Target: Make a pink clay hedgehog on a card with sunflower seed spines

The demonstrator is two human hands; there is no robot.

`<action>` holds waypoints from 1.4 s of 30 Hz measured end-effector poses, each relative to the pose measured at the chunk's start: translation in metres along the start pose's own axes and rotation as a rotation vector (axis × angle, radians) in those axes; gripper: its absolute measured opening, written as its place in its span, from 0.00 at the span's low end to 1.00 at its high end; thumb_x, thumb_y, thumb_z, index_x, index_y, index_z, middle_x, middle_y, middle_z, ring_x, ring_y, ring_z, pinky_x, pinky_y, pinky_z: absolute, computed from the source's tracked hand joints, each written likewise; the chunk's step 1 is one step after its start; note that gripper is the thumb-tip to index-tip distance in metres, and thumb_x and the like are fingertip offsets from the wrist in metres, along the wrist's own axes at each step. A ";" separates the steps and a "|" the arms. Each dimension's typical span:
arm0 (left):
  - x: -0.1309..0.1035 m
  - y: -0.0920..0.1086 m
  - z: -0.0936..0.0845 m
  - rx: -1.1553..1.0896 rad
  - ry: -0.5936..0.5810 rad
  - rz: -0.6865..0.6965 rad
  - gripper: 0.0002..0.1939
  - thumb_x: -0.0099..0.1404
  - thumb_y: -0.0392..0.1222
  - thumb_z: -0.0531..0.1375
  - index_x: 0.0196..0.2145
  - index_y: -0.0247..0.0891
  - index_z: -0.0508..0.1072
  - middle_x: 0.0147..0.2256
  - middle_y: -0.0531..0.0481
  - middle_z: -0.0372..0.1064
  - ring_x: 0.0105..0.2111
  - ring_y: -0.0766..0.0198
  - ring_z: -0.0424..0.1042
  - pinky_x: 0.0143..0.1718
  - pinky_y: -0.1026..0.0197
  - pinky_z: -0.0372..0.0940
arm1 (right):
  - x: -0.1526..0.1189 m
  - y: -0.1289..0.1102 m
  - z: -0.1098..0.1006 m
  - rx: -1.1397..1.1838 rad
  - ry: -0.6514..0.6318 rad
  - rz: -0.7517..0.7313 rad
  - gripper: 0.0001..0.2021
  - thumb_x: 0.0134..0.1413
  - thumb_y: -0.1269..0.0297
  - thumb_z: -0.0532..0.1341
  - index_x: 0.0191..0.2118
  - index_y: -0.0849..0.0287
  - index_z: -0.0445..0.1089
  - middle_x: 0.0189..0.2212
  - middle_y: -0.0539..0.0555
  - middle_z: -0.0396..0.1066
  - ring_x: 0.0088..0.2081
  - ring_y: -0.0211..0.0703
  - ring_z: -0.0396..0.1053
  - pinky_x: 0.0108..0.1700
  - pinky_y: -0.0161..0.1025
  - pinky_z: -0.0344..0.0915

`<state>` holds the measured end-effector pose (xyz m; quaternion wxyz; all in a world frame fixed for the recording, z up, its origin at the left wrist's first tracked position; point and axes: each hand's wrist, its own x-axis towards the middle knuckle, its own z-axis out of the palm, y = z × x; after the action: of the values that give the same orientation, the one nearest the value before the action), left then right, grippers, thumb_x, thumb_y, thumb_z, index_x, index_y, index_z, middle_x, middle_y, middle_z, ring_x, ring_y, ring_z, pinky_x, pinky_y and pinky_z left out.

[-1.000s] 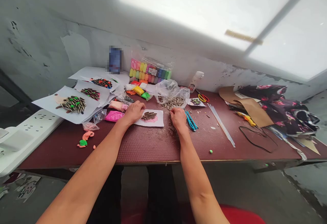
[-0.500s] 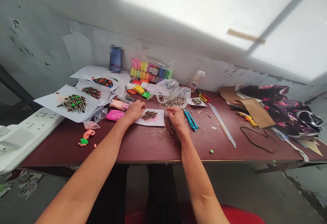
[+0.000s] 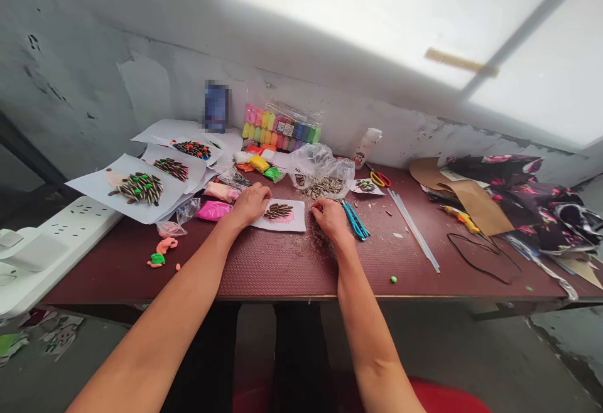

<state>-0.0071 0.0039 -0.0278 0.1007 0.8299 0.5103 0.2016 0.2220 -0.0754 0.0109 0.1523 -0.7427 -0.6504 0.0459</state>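
A small white card [image 3: 296, 223] lies on the dark red table, with striped seeds [image 3: 277, 212] set in a flat pink clay shape [image 3: 288, 217]. My left hand [image 3: 253, 203] rests at the card's left edge, its fingers bent together; what they grip, if anything, is hidden. Just right of the card, my right hand [image 3: 328, 217] is closed in a pinch, and anything between its fingertips is too small to make out. Behind it a clear plastic bag [image 3: 313, 160] lies open with a pile of loose seeds [image 3: 325, 187] at its mouth.
Seed-covered paper pictures [image 3: 141, 190] and a power strip [image 3: 61, 228] are at left. Clay packs [image 3: 282, 130] and a bottle [image 3: 366, 148] stand behind. A teal-handled tool [image 3: 355, 221], scissors [image 3: 380, 178], glue sticks [image 3: 414, 231] and a yellow glue gun [image 3: 461, 218] lie at right.
My right hand has shifted slightly right, away from the card, and remains pinched. My left hand keeps its place at the card. The whole view has moved a little.
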 end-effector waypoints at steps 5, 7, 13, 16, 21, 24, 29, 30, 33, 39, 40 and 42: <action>0.000 0.000 0.000 -0.005 0.000 0.005 0.13 0.63 0.34 0.54 0.40 0.39 0.78 0.40 0.45 0.71 0.43 0.56 0.73 0.45 0.58 0.67 | 0.000 0.003 0.002 0.019 0.039 -0.009 0.07 0.57 0.67 0.62 0.37 0.55 0.80 0.37 0.56 0.79 0.40 0.45 0.73 0.41 0.37 0.63; -0.001 0.001 -0.001 -0.003 0.002 0.003 0.13 0.63 0.34 0.54 0.40 0.39 0.78 0.40 0.44 0.71 0.42 0.56 0.73 0.45 0.58 0.67 | 0.000 0.002 0.003 0.114 0.101 -0.051 0.08 0.57 0.68 0.62 0.38 0.56 0.80 0.38 0.55 0.79 0.41 0.45 0.73 0.43 0.36 0.64; -0.002 0.003 -0.003 0.011 -0.002 -0.001 0.13 0.64 0.34 0.54 0.41 0.39 0.78 0.41 0.44 0.71 0.43 0.55 0.73 0.45 0.57 0.67 | -0.003 -0.011 0.008 0.483 0.071 -0.273 0.13 0.60 0.70 0.59 0.44 0.57 0.80 0.40 0.54 0.79 0.40 0.41 0.73 0.45 0.35 0.65; -0.002 0.003 -0.003 0.008 -0.005 0.000 0.12 0.64 0.34 0.55 0.41 0.39 0.78 0.41 0.44 0.71 0.43 0.55 0.73 0.45 0.58 0.67 | -0.006 -0.018 0.009 0.477 0.017 -0.368 0.12 0.61 0.70 0.59 0.43 0.58 0.80 0.38 0.54 0.77 0.38 0.39 0.71 0.43 0.33 0.64; -0.002 0.003 -0.003 0.024 -0.005 0.003 0.13 0.65 0.33 0.54 0.41 0.38 0.78 0.40 0.44 0.71 0.43 0.55 0.73 0.45 0.58 0.67 | -0.010 -0.023 0.010 0.422 -0.033 -0.366 0.04 0.56 0.70 0.65 0.34 0.59 0.79 0.29 0.49 0.75 0.30 0.35 0.66 0.37 0.32 0.60; -0.003 0.004 -0.003 0.030 -0.001 -0.003 0.13 0.65 0.33 0.54 0.41 0.37 0.78 0.40 0.44 0.71 0.43 0.55 0.73 0.46 0.58 0.66 | -0.010 -0.023 0.011 0.432 -0.064 -0.430 0.05 0.55 0.72 0.65 0.33 0.58 0.79 0.29 0.49 0.74 0.29 0.34 0.65 0.36 0.31 0.59; -0.002 0.004 -0.003 0.026 -0.003 -0.011 0.12 0.65 0.34 0.55 0.41 0.38 0.78 0.40 0.44 0.71 0.42 0.55 0.73 0.45 0.58 0.66 | -0.010 -0.024 0.014 0.388 -0.075 -0.471 0.06 0.57 0.73 0.64 0.34 0.57 0.79 0.30 0.50 0.75 0.29 0.35 0.65 0.36 0.31 0.58; -0.002 0.004 -0.003 0.027 -0.006 -0.010 0.12 0.65 0.34 0.55 0.41 0.38 0.78 0.40 0.44 0.71 0.42 0.55 0.73 0.45 0.58 0.66 | -0.010 -0.024 0.015 0.373 -0.068 -0.468 0.06 0.57 0.73 0.64 0.34 0.57 0.79 0.31 0.50 0.75 0.30 0.35 0.64 0.36 0.32 0.57; -0.002 0.004 -0.003 0.028 -0.011 -0.005 0.13 0.65 0.33 0.54 0.41 0.38 0.78 0.40 0.44 0.71 0.43 0.55 0.73 0.45 0.58 0.66 | -0.010 -0.026 0.017 0.327 -0.037 -0.452 0.06 0.57 0.73 0.64 0.33 0.58 0.78 0.31 0.50 0.74 0.30 0.35 0.64 0.37 0.32 0.57; -0.002 0.003 -0.002 0.017 0.004 -0.001 0.12 0.64 0.33 0.55 0.41 0.37 0.78 0.40 0.44 0.71 0.42 0.55 0.73 0.45 0.58 0.66 | -0.013 -0.030 0.017 0.251 -0.028 -0.423 0.05 0.57 0.73 0.64 0.32 0.58 0.77 0.30 0.50 0.74 0.32 0.37 0.65 0.39 0.33 0.58; -0.002 0.003 -0.001 0.015 0.006 -0.002 0.12 0.64 0.33 0.55 0.41 0.37 0.78 0.40 0.44 0.71 0.42 0.55 0.73 0.45 0.58 0.66 | -0.013 -0.031 0.017 0.247 -0.029 -0.418 0.05 0.57 0.73 0.64 0.32 0.58 0.77 0.31 0.50 0.74 0.32 0.37 0.65 0.40 0.33 0.58; -0.002 0.003 -0.001 0.010 0.007 -0.001 0.12 0.64 0.33 0.55 0.41 0.38 0.78 0.39 0.45 0.71 0.42 0.55 0.73 0.45 0.58 0.66 | -0.014 -0.032 0.016 0.238 -0.035 -0.411 0.05 0.57 0.72 0.64 0.33 0.58 0.77 0.31 0.50 0.74 0.33 0.37 0.66 0.41 0.33 0.58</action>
<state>-0.0062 0.0011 -0.0264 0.0948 0.8294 0.5123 0.2019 0.1849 -0.0825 0.0031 0.2336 -0.5707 -0.7804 0.1029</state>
